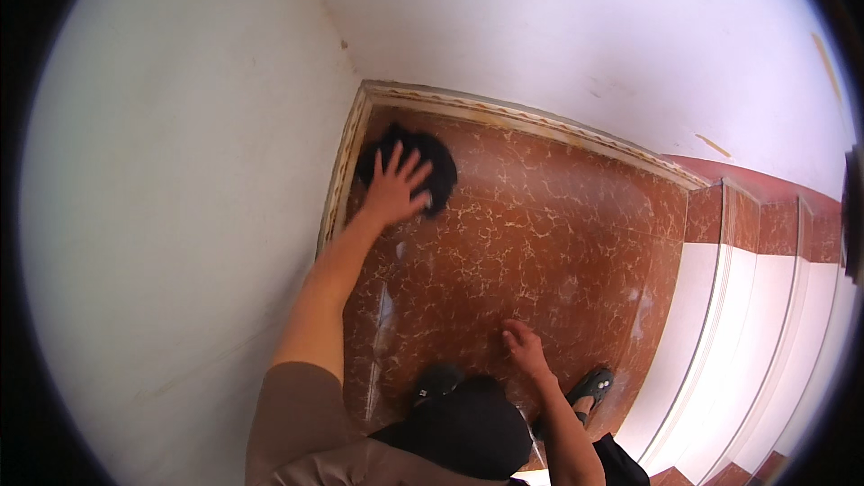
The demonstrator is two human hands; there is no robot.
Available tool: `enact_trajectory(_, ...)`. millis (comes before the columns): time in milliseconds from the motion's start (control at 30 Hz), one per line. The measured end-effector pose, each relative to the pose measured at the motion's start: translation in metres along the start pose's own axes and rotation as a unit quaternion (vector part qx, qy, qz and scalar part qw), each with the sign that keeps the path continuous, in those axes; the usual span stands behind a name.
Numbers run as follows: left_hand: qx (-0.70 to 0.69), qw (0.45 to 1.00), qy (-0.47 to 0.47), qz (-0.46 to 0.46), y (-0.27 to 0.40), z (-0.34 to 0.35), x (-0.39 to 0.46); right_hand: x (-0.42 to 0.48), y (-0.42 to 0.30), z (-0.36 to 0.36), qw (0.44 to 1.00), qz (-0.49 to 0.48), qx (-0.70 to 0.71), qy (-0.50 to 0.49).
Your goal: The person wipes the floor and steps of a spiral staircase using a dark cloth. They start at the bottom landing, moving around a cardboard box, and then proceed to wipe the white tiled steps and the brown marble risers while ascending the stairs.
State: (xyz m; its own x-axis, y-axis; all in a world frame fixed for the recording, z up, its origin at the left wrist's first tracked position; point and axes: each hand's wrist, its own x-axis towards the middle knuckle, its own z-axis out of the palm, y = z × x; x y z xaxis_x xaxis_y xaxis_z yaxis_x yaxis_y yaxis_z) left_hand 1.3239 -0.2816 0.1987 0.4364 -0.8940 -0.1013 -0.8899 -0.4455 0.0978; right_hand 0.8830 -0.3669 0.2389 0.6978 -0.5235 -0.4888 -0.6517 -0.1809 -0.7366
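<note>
My left hand [397, 187] reaches forward with its fingers spread over a bunched black cloth [439, 162]. The palm appears to lie flat on the cloth rather than grip it, and it hides part of the fabric. The cloth is on the reddish-brown marbled tile floor [540, 250], in the corner where two walls meet. Closer to my body, my right hand [526, 349] is over the tiles with nothing in it, its fingers loosely bent.
White walls rise on the left [169, 148] and ahead [540, 27], with a patterned cream skirting [513, 111] along their foot. Stairs with white treads [702, 297] adjoin the floor on the right. A dark clog [595, 383] is on my foot near the stair edge.
</note>
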Motion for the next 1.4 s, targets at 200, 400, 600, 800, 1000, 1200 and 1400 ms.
enact_trajectory(200, -0.027, 0.985, -0.05, -0.165, -0.022, -0.028, 0.063, 0.014, -0.01, 0.005, 0.998, 0.024, 0.025, -0.052)
enact_trajectory(400, -0.066, 0.975, 0.039, -0.207, -0.003, -0.001, -0.012, 0.026, -0.028, -0.006, 0.997, 0.016, 0.061, -0.047)
enact_trajectory(600, -0.123, 0.958, 0.092, -0.242, 0.068, 0.019, -0.19, 0.029, -0.018, -0.002, 0.997, 0.012, 0.039, -0.071)
enact_trajectory(800, -0.123, 0.92, 0.141, -0.344, 0.129, 0.051, -0.281, 0.023, 0.006, 0.031, 0.993, 0.005, 0.082, -0.089)
enact_trajectory(1000, -0.123, 0.94, 0.198, -0.249, 0.074, 0.036, -0.115, 0.027, 0.006, 0.036, 0.991, 0.004, 0.067, -0.113)
enact_trajectory(1200, -0.091, 0.894, 0.155, -0.412, 0.072, 0.012, 0.084, 0.023, 0.002, 0.012, 0.996, 0.0, 0.067, -0.062)
enact_trajectory(1400, -0.117, 0.989, 0.085, -0.029, 0.237, 0.013, 0.094, 0.005, 0.03, 0.009, 0.995, 0.041, 0.093, -0.006)
